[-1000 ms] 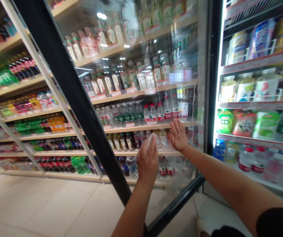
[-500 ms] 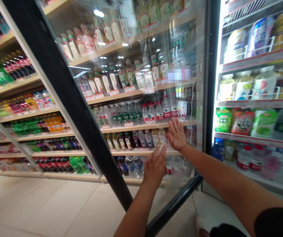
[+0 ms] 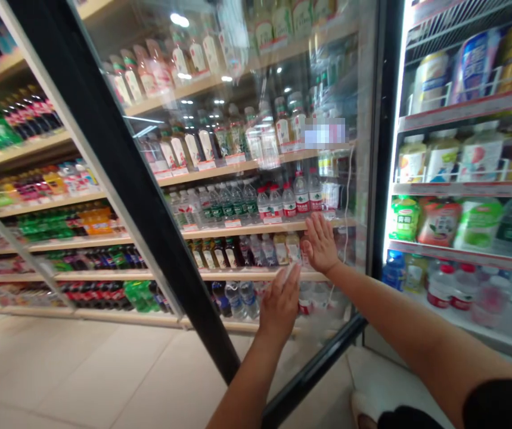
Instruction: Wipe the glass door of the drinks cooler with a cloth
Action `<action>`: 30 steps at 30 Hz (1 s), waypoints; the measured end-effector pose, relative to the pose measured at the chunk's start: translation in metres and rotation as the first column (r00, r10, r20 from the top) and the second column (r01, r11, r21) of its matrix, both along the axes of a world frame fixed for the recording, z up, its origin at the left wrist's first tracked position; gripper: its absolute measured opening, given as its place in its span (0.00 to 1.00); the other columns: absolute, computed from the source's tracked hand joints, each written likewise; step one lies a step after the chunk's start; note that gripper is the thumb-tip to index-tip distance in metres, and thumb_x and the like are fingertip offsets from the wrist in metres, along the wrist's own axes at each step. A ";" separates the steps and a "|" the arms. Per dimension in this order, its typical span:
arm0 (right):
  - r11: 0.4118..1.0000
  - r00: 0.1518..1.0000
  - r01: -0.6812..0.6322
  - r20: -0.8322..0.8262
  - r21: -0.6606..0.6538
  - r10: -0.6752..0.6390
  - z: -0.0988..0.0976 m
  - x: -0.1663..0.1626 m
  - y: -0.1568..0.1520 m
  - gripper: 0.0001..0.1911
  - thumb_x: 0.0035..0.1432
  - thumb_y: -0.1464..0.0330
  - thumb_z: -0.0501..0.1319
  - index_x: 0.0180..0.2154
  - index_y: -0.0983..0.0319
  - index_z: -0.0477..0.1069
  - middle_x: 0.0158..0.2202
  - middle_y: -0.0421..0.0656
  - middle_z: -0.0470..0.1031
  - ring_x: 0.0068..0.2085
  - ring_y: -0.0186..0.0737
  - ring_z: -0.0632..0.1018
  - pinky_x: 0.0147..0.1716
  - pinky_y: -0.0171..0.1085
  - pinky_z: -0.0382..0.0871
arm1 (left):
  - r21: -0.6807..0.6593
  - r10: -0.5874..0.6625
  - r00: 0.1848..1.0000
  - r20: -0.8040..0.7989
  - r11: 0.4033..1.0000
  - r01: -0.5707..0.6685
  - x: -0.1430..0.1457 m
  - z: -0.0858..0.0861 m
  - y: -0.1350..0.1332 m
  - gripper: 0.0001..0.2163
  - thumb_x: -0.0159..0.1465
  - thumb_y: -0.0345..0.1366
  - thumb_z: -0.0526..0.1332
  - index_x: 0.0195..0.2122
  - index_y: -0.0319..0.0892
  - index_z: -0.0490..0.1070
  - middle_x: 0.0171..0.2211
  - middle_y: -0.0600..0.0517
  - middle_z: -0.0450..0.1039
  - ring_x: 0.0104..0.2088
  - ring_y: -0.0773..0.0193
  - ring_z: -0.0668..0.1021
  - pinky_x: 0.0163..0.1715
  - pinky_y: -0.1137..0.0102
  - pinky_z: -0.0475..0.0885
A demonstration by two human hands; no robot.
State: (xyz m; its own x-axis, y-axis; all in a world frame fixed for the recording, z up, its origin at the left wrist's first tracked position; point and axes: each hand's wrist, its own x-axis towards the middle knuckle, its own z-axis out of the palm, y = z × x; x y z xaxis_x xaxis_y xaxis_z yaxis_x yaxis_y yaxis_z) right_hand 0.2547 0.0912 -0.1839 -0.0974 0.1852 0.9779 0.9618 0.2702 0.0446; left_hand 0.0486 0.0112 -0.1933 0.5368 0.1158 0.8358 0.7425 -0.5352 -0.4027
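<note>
A glass door [image 3: 256, 262] in a black frame [image 3: 148, 185] stands swung out across the middle of the view. My right hand [image 3: 320, 245] lies flat against the glass with its fingers spread; nothing is in it. Lower and to the left, my left hand [image 3: 280, 301] reaches to the same pane, its fingers stretched out. A small whitish patch shows by the left fingertips; I cannot tell whether it is a thing or a reflection. The door's bottom bar [image 3: 316, 370] runs below both hands.
Behind the glass are wooden shelves [image 3: 256, 226] of bottled drinks. More drink shelves [image 3: 72, 241] run along the left. On the right, a lit cooler [image 3: 456, 187] holds bottles and pouches. Pale floor tiles [image 3: 81, 369] lie below; a shoe [image 3: 360, 408] shows at the bottom.
Both hands keep their places on the glass. The view has shifted very slightly, with the cooler a little further right.
</note>
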 end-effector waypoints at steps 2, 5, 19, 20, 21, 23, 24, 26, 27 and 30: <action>1.000 1.000 -0.001 -0.005 -0.013 0.001 0.000 0.001 0.000 0.33 0.70 0.62 0.41 0.71 0.58 0.33 0.73 0.48 0.43 0.72 0.51 0.46 0.67 0.57 0.49 | 0.012 0.037 0.995 0.096 0.999 -0.039 -0.002 0.014 0.000 0.26 0.68 0.28 0.54 0.67 0.47 0.57 0.62 0.52 0.67 0.60 0.60 0.69 0.60 0.64 0.63; 0.999 1.000 -0.010 -0.011 -0.034 0.010 -0.002 0.001 0.000 0.33 0.70 0.61 0.41 0.71 0.59 0.34 0.73 0.48 0.44 0.72 0.51 0.48 0.67 0.57 0.49 | 0.078 0.085 0.962 0.261 0.991 -0.108 -0.008 0.046 0.004 0.27 0.67 0.27 0.55 0.67 0.46 0.55 0.62 0.52 0.67 0.63 0.56 0.66 0.62 0.61 0.61; 0.899 0.879 -0.402 -0.349 -0.175 0.325 0.002 -0.046 -0.079 0.25 0.70 0.61 0.48 0.66 0.55 0.57 0.66 0.48 0.62 0.66 0.46 0.65 0.64 0.52 0.62 | -0.157 -0.106 0.951 0.291 0.975 0.157 0.008 0.004 -0.004 0.29 0.66 0.26 0.53 0.68 0.46 0.52 0.66 0.45 0.59 0.64 0.57 0.65 0.62 0.57 0.65; 0.855 0.831 -0.484 -0.405 -0.185 0.383 -0.003 -0.056 -0.089 0.24 0.70 0.60 0.49 0.64 0.54 0.60 0.64 0.47 0.66 0.64 0.45 0.68 0.62 0.50 0.66 | -0.157 -0.129 0.930 0.345 0.969 0.192 0.009 0.010 -0.007 0.30 0.67 0.26 0.52 0.69 0.46 0.48 0.67 0.43 0.58 0.65 0.56 0.64 0.62 0.57 0.65; 0.812 0.778 -0.554 -0.460 -0.183 0.427 -0.008 -0.067 -0.097 0.23 0.70 0.60 0.50 0.63 0.55 0.61 0.62 0.47 0.69 0.61 0.45 0.72 0.59 0.48 0.70 | -0.158 -0.153 0.909 0.387 0.961 0.229 0.011 0.014 -0.010 0.30 0.68 0.27 0.51 0.70 0.45 0.45 0.67 0.43 0.56 0.66 0.57 0.62 0.62 0.57 0.65; 0.756 0.680 -0.639 -0.566 -0.144 0.467 -0.012 -0.083 -0.105 0.24 0.68 0.58 0.53 0.62 0.56 0.63 0.58 0.47 0.73 0.57 0.46 0.76 0.53 0.46 0.76 | -0.188 -0.192 0.878 0.439 0.935 0.299 0.012 0.017 -0.019 0.31 0.69 0.29 0.49 0.71 0.42 0.38 0.68 0.41 0.55 0.67 0.59 0.61 0.62 0.59 0.66; 0.747 0.642 -0.655 -0.608 -0.118 0.467 -0.011 -0.088 -0.107 0.24 0.67 0.57 0.55 0.61 0.56 0.65 0.56 0.48 0.75 0.54 0.47 0.78 0.50 0.47 0.78 | -0.222 -0.200 0.873 0.444 0.920 0.324 0.010 0.017 -0.024 0.31 0.70 0.30 0.48 0.71 0.40 0.34 0.68 0.39 0.54 0.67 0.60 0.60 0.62 0.61 0.66; 0.756 0.603 -0.651 -0.655 -0.073 0.455 0.002 -0.090 -0.105 0.22 0.65 0.57 0.58 0.57 0.56 0.70 0.50 0.47 0.79 0.48 0.48 0.81 0.45 0.48 0.80 | -0.271 -0.208 0.894 0.398 0.904 0.331 0.001 0.016 -0.033 0.33 0.69 0.31 0.49 0.71 0.37 0.31 0.68 0.38 0.53 0.68 0.60 0.58 0.62 0.61 0.66; 0.770 0.608 -0.636 -0.651 -0.055 0.455 0.012 -0.087 -0.104 0.20 0.64 0.57 0.59 0.55 0.56 0.72 0.48 0.46 0.80 0.45 0.47 0.82 0.44 0.48 0.80 | -0.270 -0.202 0.914 0.353 0.913 0.306 -0.005 0.017 -0.037 0.33 0.69 0.31 0.50 0.71 0.37 0.32 0.68 0.38 0.53 0.69 0.58 0.57 0.63 0.60 0.65; 0.861 0.720 -0.507 -0.530 0.041 0.449 0.048 -0.073 -0.099 0.17 0.65 0.61 0.59 0.54 0.54 0.74 0.49 0.45 0.78 0.48 0.46 0.79 0.49 0.49 0.78 | -0.132 -0.082 0.960 0.266 0.984 0.121 -0.026 0.020 -0.037 0.33 0.66 0.31 0.54 0.71 0.40 0.41 0.67 0.41 0.55 0.69 0.53 0.54 0.67 0.52 0.55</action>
State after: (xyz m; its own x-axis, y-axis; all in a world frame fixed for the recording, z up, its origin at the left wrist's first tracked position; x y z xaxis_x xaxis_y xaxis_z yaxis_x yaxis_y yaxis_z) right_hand 0.1812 -0.0081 -0.1363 0.2999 0.3496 0.8876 0.5764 0.6750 -0.4606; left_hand 0.0225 -0.0253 -0.1730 0.3196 0.2026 0.9257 0.7497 -0.6515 -0.1162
